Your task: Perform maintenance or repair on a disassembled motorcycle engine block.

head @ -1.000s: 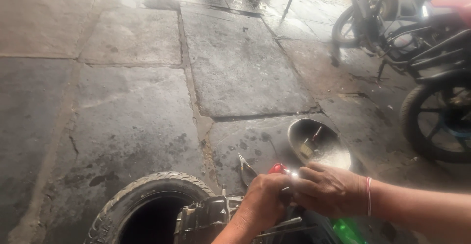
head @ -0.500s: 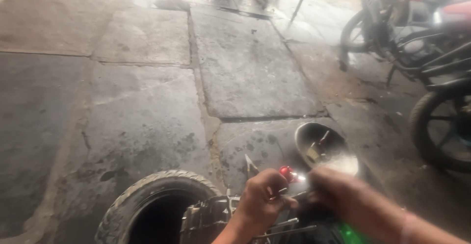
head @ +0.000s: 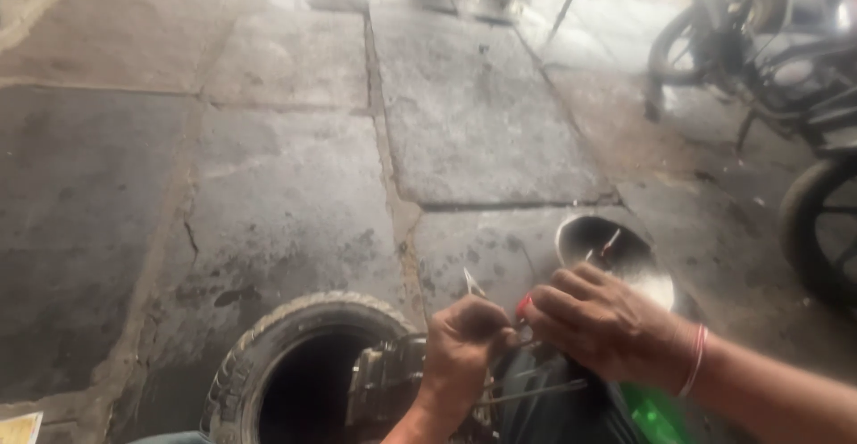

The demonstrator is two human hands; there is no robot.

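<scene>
My left hand (head: 464, 341) and my right hand (head: 600, 323) meet low in the head view, both pinching a small tool with a red handle (head: 523, 305); a thin metal tip (head: 471, 281) sticks up beside the left fingers. They work over a dark metal part with wires (head: 527, 390). A black tyre (head: 277, 364) lies flat on the floor just left of my hands. A round metal bowl (head: 616, 252) with small tools in it sits on the floor just behind my right hand.
The floor is cracked grey stone slabs (head: 295, 185). Parked motorcycles (head: 768, 42) stand at the upper right, with a wheel (head: 826, 230) at the right edge. Something green (head: 656, 413) shows under my right wrist.
The view has shifted slightly; my hands stay together on the red-handled tool, with the right hand drawn a little closer over it. The tyre and bowl have not moved.
</scene>
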